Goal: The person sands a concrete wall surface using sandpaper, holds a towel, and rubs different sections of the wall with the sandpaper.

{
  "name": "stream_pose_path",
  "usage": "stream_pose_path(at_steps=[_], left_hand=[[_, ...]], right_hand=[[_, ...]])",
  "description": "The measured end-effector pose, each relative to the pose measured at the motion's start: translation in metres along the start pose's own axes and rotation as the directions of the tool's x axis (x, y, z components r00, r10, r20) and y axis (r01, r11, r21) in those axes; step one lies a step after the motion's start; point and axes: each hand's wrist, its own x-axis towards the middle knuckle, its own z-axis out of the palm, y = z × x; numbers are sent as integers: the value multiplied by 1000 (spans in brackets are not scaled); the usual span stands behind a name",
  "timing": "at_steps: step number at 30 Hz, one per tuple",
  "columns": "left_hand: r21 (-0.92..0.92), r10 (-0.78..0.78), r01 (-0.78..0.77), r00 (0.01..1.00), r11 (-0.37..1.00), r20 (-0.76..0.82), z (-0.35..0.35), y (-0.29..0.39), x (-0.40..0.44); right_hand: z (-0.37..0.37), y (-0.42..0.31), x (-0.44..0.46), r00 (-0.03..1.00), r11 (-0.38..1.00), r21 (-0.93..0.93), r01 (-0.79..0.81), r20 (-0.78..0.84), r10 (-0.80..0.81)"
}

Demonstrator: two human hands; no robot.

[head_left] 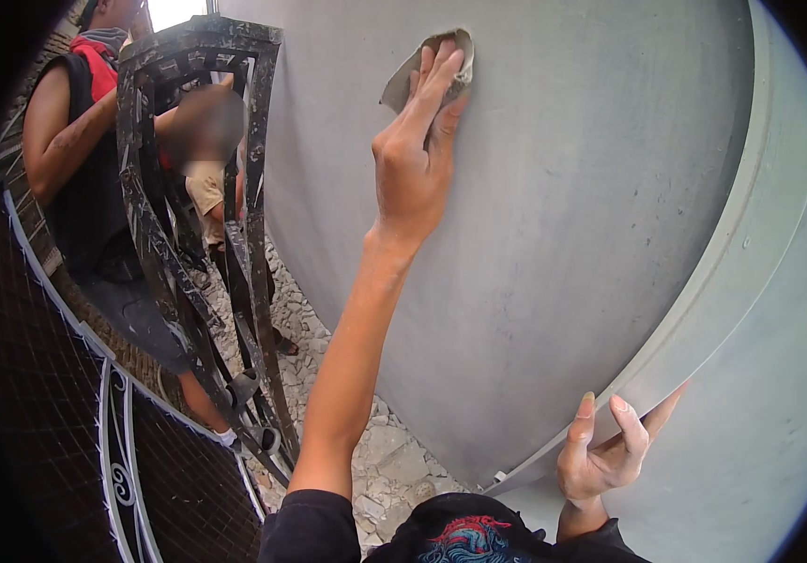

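My left hand [418, 155] reaches up the grey panel [535, 188] and presses a folded piece of worn, grey-beige sheet [402, 84] against its surface, fingers over the sheet. Lower right, my right hand [607, 455] is at the panel's raised edge strip [694, 300], its fingers apart and bent around the rim, with nothing seen in it. Faint dark scuffs mark the panel's right part.
A paint-spattered black metal frame [258, 169] stands at the left. Behind it are a person in a dark sleeveless top [80, 206] and another person in beige [205, 188]. Broken rubble [394, 460] covers the ground; a mesh gate [38, 375] is lower left.
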Motion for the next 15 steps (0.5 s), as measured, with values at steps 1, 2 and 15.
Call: stream_pose_path(at_steps=[1, 2, 15], left_hand=[[-1, -4, 4, 1000, 1000, 3, 2, 2, -12], [17, 3, -3, 1000, 1000, -6, 5, 7, -40], [211, -289, 310, 949, 927, -124, -28, -49, -68]], right_hand=[[0, -1, 0, 1000, 1000, -4, -2, 0, 2], [0, -2, 1, 1000, 1000, 12, -10, -3, 10], [5, -3, 3, 1000, 999, 36, -12, -16, 12]])
